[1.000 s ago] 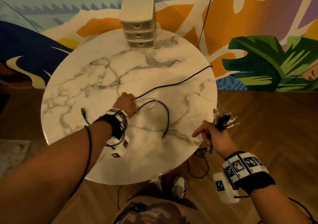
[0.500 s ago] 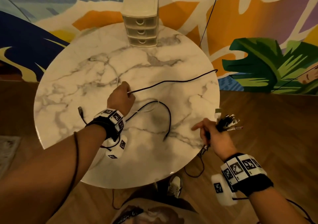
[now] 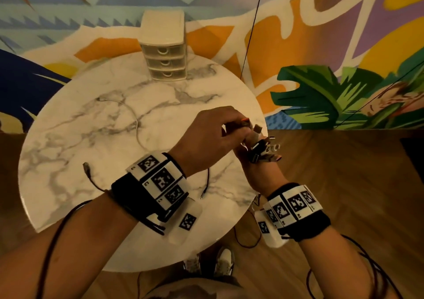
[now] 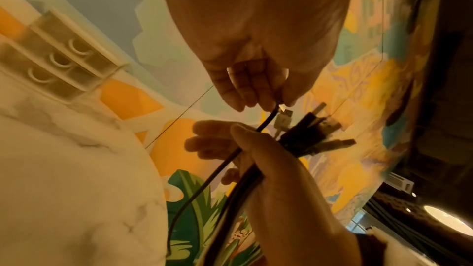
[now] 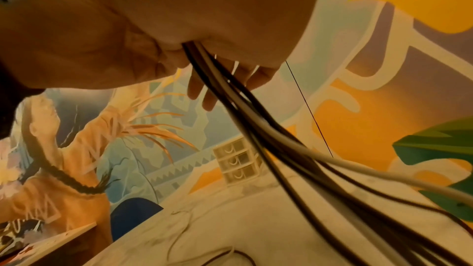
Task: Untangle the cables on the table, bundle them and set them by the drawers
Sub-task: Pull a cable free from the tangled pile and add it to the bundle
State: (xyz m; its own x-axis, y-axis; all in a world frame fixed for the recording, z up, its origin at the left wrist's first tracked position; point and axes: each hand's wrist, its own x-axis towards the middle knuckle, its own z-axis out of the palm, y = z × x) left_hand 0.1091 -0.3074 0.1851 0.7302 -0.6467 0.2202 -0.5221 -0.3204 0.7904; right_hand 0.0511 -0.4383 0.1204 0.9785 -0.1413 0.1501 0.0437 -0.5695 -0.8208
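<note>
At the table's right edge my right hand (image 3: 253, 158) grips a bundle of cable ends (image 3: 267, 150), whose plugs fan out above the fist. My left hand (image 3: 229, 127) has come right up to it and pinches a black cable (image 4: 266, 122) just below its plug, holding it against the bundle (image 4: 314, 132). Dark and white cables (image 5: 256, 120) trail from my right fist down toward the table. The small white three-drawer unit (image 3: 164, 46) stands at the far edge of the round marble table (image 3: 68, 152).
A thin white cable (image 3: 135, 124) lies loose mid-table. A black cable with a USB plug (image 3: 86, 168) lies near my left wrist, and another black end (image 3: 205, 185) lies below my left hand. Cables hang off the table's near right edge. A painted wall stands behind.
My left hand left the middle of the table and carried the black cable's end over to my right hand. The long black cable no longer stretches across the tabletop.
</note>
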